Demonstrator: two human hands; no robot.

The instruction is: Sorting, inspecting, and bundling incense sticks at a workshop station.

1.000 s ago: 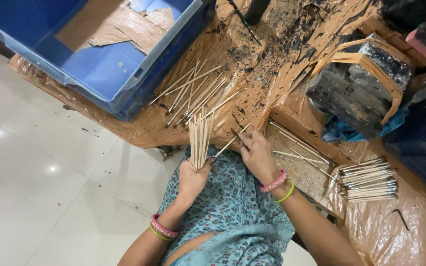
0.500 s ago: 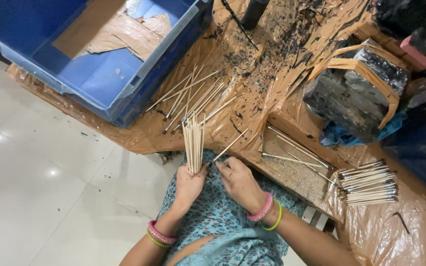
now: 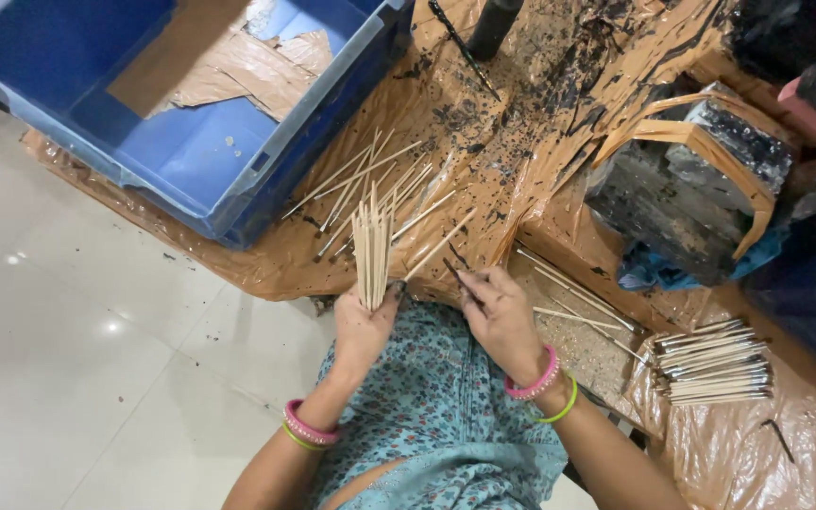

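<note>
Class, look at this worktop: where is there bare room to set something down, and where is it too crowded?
Free: the blue crate's floor beside the torn cardboard, and the plastic sheet below the stacked sticks. Crowded: the loose sticks beyond the left hand and its stick bundle, the spattered sheet near the right hand, and around the dark block.

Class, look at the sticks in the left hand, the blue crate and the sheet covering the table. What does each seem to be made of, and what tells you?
Sticks: likely bamboo or wood; pale, matte, thin and straight.
Blue crate: moulded plastic; even colour, slight sheen, ribbed rim.
Sheet: probably thin plastic film; glossy brown, crinkled, smeared with black paste.
</note>
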